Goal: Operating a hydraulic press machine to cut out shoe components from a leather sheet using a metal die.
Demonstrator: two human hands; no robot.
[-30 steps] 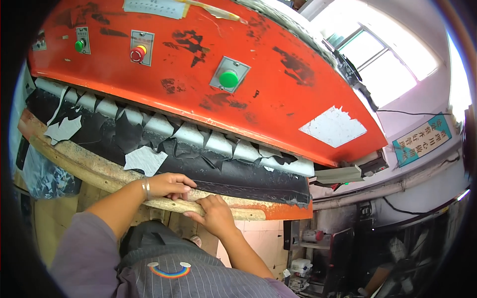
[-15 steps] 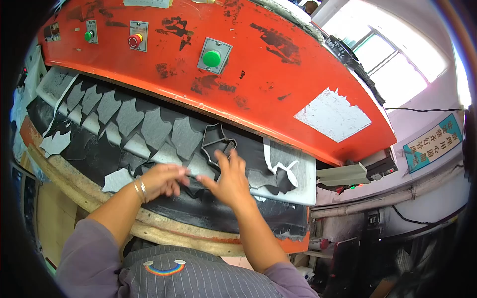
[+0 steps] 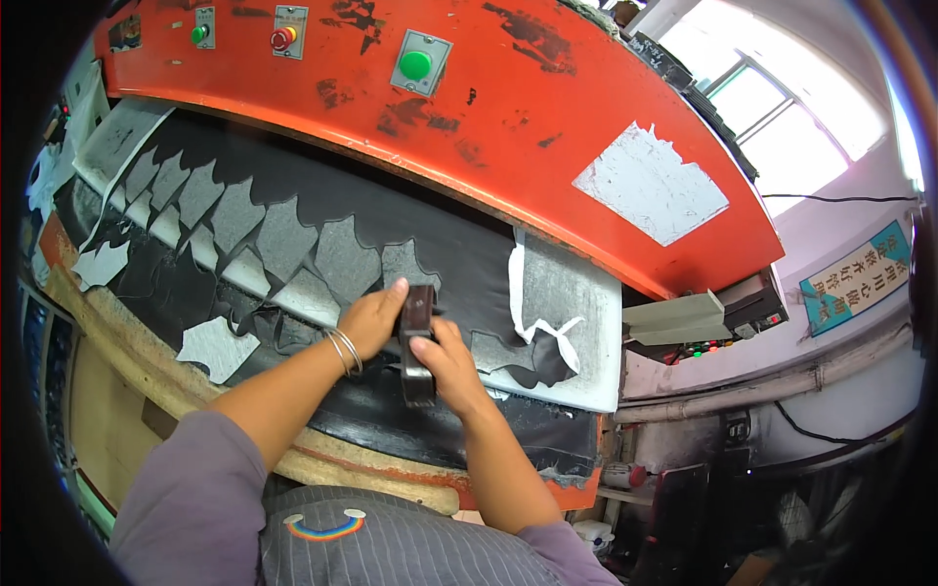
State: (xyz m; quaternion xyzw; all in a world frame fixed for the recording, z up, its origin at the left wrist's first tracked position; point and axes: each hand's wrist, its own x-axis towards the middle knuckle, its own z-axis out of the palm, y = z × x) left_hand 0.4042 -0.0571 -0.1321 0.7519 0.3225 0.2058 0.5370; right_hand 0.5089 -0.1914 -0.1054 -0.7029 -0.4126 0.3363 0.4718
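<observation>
A dark metal cutting die (image 3: 419, 359), seen edge-on, is raised over the black sheet material (image 3: 464, 239). My right hand (image 3: 453, 366) grips it from the right, thumb pressed on its near side. From the left, my left hand (image 3: 371, 322) is closed against the die, with its fingertips partly hidden behind it. Beyond the hands, a row of pointed cut-outs (image 3: 287, 239) runs along the sheet, with the grey board showing through. A freshly opened cut-out (image 3: 408, 262) lies just past the die.
An orange press beam (image 3: 508, 146) spans the far side, carrying a green push button (image 3: 415, 65) and a red knob (image 3: 283, 38). Pale scraps (image 3: 217, 350) and a torn white strip (image 3: 516, 288) lie on the board (image 3: 604, 342). A padded, worn edge (image 3: 362, 459) runs along the front.
The die, which lay flat on the sheet, is now lifted and turned on edge between my hands. Its spot shows a grey cut-out. My left hand has moved right to it.
</observation>
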